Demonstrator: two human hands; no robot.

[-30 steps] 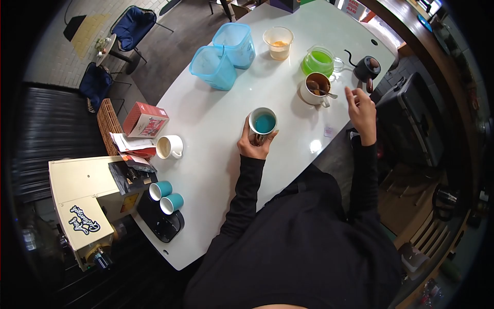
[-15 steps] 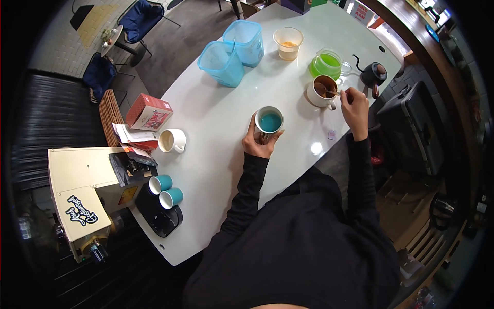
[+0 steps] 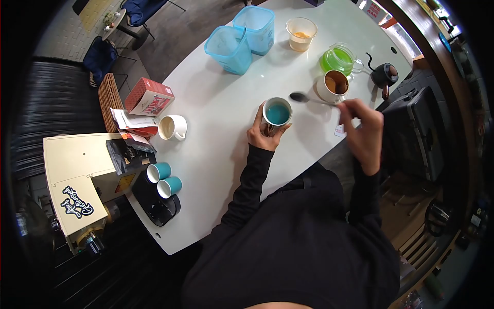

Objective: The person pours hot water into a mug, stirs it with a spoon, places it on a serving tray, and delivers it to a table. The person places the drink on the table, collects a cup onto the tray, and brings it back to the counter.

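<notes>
My left hand (image 3: 264,134) is wrapped around a small cup (image 3: 278,112) standing on the white table; it looks teal inside, and whether that is liquid or glaze I cannot tell. In my right hand (image 3: 364,131), slightly blurred, a spoon (image 3: 309,98) is pinched by its handle. The dark bowl of the spoon points left, above the table and close to the cup's rim. Just beyond the spoon is a white mug (image 3: 325,91) with brown contents or stains inside. Behind that mug sits a glass pot (image 3: 338,60) of bright green liquid.
Two blue plastic containers (image 3: 230,54) and a clear tub (image 3: 301,38) stand toward the back. A black kettle (image 3: 383,75) is at the right. On the left are a white mug (image 3: 177,124), a red box (image 3: 149,98), two teal cups (image 3: 170,186) and a cream-coloured machine (image 3: 77,159).
My right hand has lifted the spoon out of the white mug and moved it toward me, its bowl now left of the mug. My left hand still holds the cup.
</notes>
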